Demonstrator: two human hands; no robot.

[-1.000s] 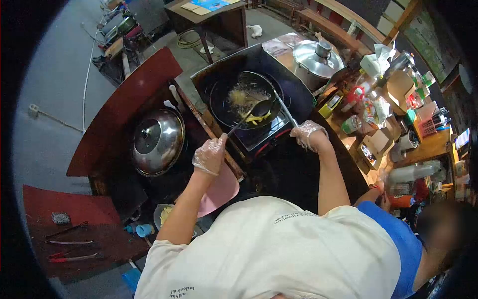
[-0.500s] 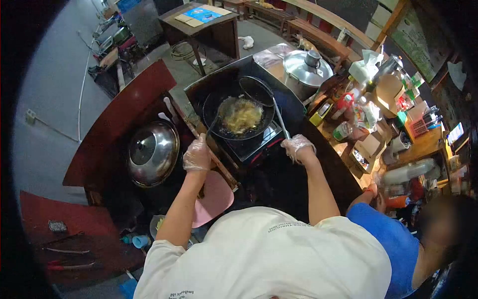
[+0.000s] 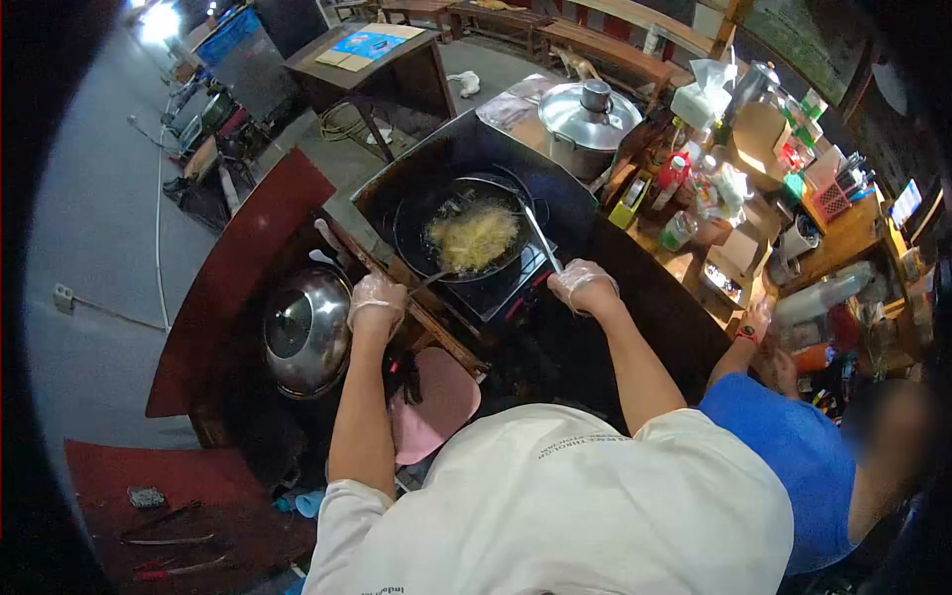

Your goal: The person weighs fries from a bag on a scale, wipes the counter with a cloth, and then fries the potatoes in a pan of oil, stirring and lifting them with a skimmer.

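A dark wok [image 3: 410,240] sits on a gas stove [image 3: 509,288], with pale yellow pieces frying in bubbling oil [image 3: 474,238]. Gloved in clear plastic, my left hand [image 3: 377,300] is closed around a thin-handled utensil [image 3: 426,284], which enters the wok from its near left side; the food hides its head. My right hand [image 3: 585,286], gloved likewise, grips the metal handle of a long-handled strainer [image 3: 540,235]. This handle runs up to the wok's right side. The strainer's dark head is hard to separate from the wok's back rim.
A domed metal lid [image 3: 307,332] lies left of my left arm, near a pink plastic item [image 3: 436,407]. A lidded pot [image 3: 590,124] stands behind the stove. Bottles and boxes crowd the right-hand table [image 3: 684,268], where a person in blue [image 3: 783,446] reaches in.
The strainer's head has come down from above the food toward the wok's back rim. My left hand has shifted, and its utensil now lies lower across the near left side.
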